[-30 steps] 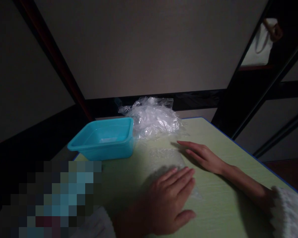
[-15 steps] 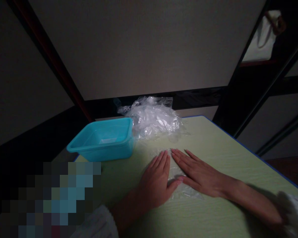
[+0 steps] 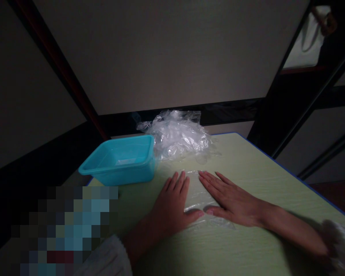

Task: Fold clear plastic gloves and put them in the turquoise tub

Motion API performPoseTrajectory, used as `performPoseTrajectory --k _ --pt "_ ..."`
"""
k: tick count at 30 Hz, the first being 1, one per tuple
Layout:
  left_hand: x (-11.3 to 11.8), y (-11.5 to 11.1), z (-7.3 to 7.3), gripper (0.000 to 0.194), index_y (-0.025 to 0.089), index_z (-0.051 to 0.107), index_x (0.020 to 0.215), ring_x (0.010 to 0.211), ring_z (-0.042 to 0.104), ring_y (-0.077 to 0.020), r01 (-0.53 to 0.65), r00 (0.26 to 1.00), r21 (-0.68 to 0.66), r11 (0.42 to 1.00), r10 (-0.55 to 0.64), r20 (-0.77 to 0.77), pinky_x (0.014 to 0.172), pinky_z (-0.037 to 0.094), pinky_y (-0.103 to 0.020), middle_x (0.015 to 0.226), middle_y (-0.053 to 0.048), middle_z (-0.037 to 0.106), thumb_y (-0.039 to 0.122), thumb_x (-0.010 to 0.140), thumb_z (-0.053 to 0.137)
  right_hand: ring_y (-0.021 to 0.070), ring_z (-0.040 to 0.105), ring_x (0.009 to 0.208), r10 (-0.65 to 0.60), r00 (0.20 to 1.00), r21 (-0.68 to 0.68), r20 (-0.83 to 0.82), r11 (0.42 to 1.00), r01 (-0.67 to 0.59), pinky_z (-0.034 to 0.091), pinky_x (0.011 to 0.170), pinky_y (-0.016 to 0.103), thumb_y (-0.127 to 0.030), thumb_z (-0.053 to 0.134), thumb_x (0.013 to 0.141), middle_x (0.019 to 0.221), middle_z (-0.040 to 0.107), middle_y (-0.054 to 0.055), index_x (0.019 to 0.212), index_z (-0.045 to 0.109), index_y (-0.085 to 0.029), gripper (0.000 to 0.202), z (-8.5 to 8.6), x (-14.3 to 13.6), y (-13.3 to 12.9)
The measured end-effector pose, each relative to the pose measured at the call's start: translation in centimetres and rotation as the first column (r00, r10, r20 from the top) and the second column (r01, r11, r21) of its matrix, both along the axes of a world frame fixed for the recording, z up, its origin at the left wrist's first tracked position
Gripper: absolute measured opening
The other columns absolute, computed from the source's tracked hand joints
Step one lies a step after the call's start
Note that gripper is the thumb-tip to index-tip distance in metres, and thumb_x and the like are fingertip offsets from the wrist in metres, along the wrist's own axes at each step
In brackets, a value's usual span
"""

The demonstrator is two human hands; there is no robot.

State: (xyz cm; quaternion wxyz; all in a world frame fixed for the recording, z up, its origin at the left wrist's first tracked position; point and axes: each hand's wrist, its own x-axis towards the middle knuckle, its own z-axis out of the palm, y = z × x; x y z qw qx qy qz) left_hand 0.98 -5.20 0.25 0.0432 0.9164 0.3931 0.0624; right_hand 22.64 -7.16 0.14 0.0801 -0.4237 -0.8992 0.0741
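A clear plastic bag (image 3: 197,191) lies flat on the pale green table, with thin creases across it. My left hand (image 3: 172,205) rests palm down on its left side, fingers stretched forward and thumb pointing inward. On the bag's right side my right hand (image 3: 230,199) lies flat as well, its fingers extended and its thumb close to the left thumb. Both hands are open. Part of the bag is hidden beneath them.
A turquoise plastic basin (image 3: 132,174) stands at the table's left edge. Behind it to the right is a heap of crumpled clear plastic bags (image 3: 181,136). The table (image 3: 276,180) has a blue edge. A white bag (image 3: 306,48) sits on a shelf at the upper right.
My left hand has slid leftward across the plastic, widening the gap between my hands. More of the bag now shows, flatter than before. My right hand has stayed almost in place.
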Motion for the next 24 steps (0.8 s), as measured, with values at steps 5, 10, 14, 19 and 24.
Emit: performPoseTrajectory --k 5,10,14,19,24 --pt "-1.5 0.5 0.5 0.092 0.004 0.03 0.137 0.136 0.013 -0.0367 -0.037 0.999 -0.062 0.997 0.036 -0.014 0.105 0.024 -0.054 0.147 -0.024 0.019 0.061 0.071 0.059 0.0331 0.018 0.135 0.018 0.999 -0.009 -0.045 1.0 -0.018 0.019 0.108 0.055 -0.064 0.044 0.081 0.148 0.017 0.019 0.145 0.012 -0.011 0.088 0.0 0.2 0.1" --pt "-1.8 0.5 0.8 0.095 0.005 0.026 0.139 0.136 0.009 -0.0367 -0.053 0.999 -0.113 0.992 0.052 -0.018 0.105 0.022 -0.055 0.147 -0.025 0.015 0.058 0.068 0.062 0.0331 0.013 0.136 0.044 0.996 -0.075 -0.079 0.996 -0.05 0.015 0.108 0.057 -0.065 0.045 0.08 0.149 0.011 0.019 0.146 0.007 -0.014 0.091 0.2 0.6 0.2" --pt "-2.2 0.5 0.3 0.087 0.006 0.026 0.138 0.136 0.011 -0.0362 -0.021 0.991 -0.103 0.994 0.035 0.133 0.106 0.022 -0.055 0.147 -0.024 0.016 0.05 0.073 0.061 0.0299 0.011 0.138 0.083 0.975 -0.122 -0.206 0.986 -0.11 0.017 0.108 0.055 -0.059 0.047 0.083 0.151 0.015 0.015 0.145 0.017 -0.019 0.08 1.7 1.3 0.2" --pt "-2.8 0.0 0.3 0.042 0.015 0.043 0.127 0.122 0.047 -0.0257 -0.054 0.826 -0.102 0.993 0.101 0.554 0.1 0.038 -0.044 0.132 -0.014 0.05 0.027 0.086 0.043 0.0181 0.06 0.096 0.12 0.916 -0.191 -0.384 0.96 -0.206 0.05 0.082 0.033 -0.036 0.055 0.087 0.101 0.063 0.008 0.093 0.067 -0.019 0.022 4.9 1.6 -0.9" --pt "-2.4 -0.9 1.4 0.022 0.021 0.064 0.088 0.098 0.061 -0.0208 0.124 0.753 -0.329 0.936 0.127 0.646 0.084 0.048 -0.034 0.098 -0.004 0.069 0.023 0.083 0.043 0.0137 0.06 0.074 0.194 0.945 -0.258 -0.262 0.93 -0.262 0.049 0.066 0.026 -0.019 0.058 0.085 0.074 0.062 0.002 0.071 0.068 -0.02 0.017 6.2 1.0 -2.2"
